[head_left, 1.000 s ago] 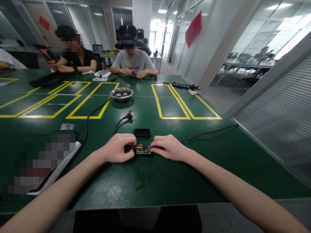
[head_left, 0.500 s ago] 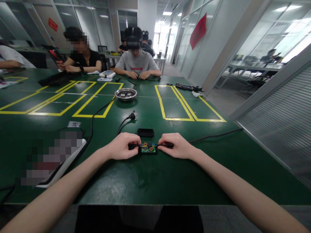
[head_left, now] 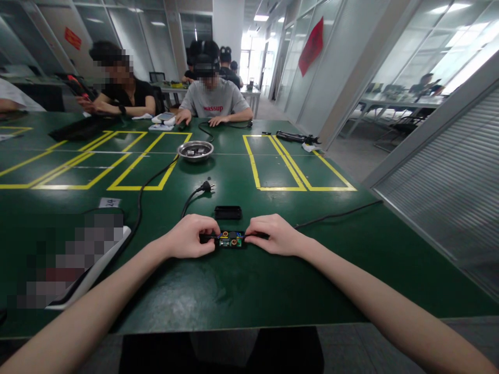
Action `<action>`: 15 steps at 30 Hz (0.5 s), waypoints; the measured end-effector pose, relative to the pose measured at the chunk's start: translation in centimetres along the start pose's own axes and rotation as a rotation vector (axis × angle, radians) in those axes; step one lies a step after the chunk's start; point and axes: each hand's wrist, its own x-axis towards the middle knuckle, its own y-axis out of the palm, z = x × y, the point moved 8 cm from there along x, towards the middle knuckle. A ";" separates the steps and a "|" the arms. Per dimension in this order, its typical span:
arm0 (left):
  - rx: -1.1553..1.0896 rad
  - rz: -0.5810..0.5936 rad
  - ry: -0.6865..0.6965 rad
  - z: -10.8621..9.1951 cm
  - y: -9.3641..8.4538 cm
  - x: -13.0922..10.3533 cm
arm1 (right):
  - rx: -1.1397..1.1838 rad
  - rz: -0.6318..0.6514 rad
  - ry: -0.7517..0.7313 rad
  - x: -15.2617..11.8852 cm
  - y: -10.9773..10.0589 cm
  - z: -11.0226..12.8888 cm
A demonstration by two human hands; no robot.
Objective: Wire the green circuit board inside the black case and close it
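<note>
In front of me on the table, a small green circuit board (head_left: 225, 242) with copper coils lies in a black plastic case half (head_left: 244, 246). My left hand (head_left: 196, 235) is closed at the board's left end, pinching a black cable (head_left: 207, 237) between thumb and fingers. At the opposite end my right hand (head_left: 275, 235) pinches another black cable (head_left: 262, 236). Thin coloured wires run from both cables to the board. Just beyond, a second black case half (head_left: 228, 212) lies with its hollow side up.
A black power plug (head_left: 205, 187) lies beyond my left hand. Farther off stands a metal bowl (head_left: 195, 151) holding small metal parts. Yellow tape rectangles mark the green table (head_left: 241, 291). A blurred-out white-edged item (head_left: 89, 275) lies at left. Co-workers sit across the table.
The view has swung slightly right. More black case rim shows around the board, which looks seated lower. Both hands keep their pinch. The co-worker opposite has moved their hands apart.
</note>
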 end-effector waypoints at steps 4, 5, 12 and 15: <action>-0.017 -0.008 -0.025 0.2 0.0 0.0 | -0.026 0.030 0.032 -0.1 0.3 -0.5; -0.025 -0.007 -0.029 0.2 0.1 0.0 | -0.034 0.035 0.040 -0.1 0.3 -0.6; 0.005 0.004 0.036 -0.3 0.0 0.1 | -0.013 0.025 0.041 -0.2 -0.2 -1.0; 0.006 0.025 0.056 -0.5 -0.2 0.1 | -0.006 0.033 0.027 -0.2 -0.2 -1.0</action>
